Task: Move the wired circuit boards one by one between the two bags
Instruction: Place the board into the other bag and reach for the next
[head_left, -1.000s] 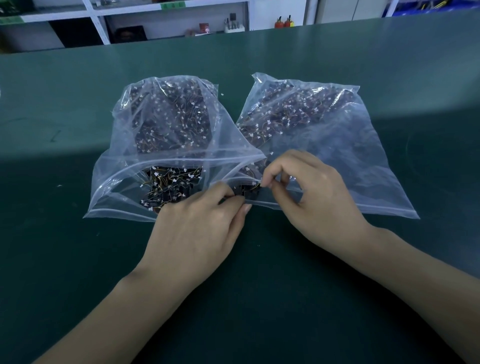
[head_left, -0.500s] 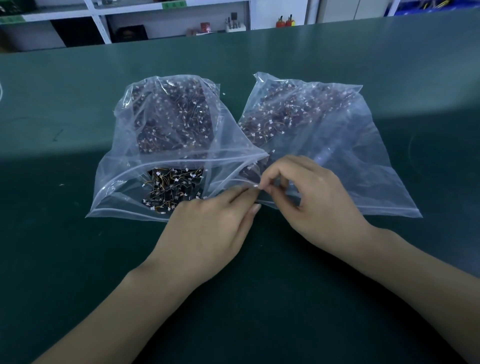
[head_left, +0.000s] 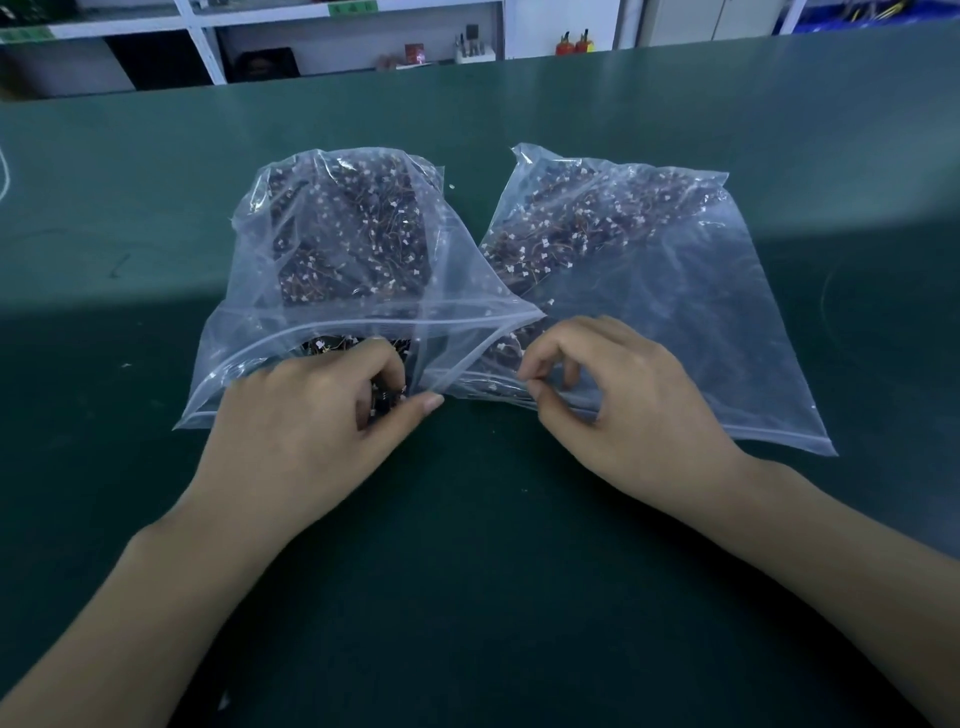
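While the green table (head_left: 727, 104) carries both clear bags, the left bag (head_left: 332, 291) gapes around the left hand (head_left: 306, 421), whose curled fingers pinch a wired circuit board (head_left: 385, 402). Just right, the right hand (head_left: 618, 395) pinches the right bag (head_left: 675, 291) at its mouth edge.
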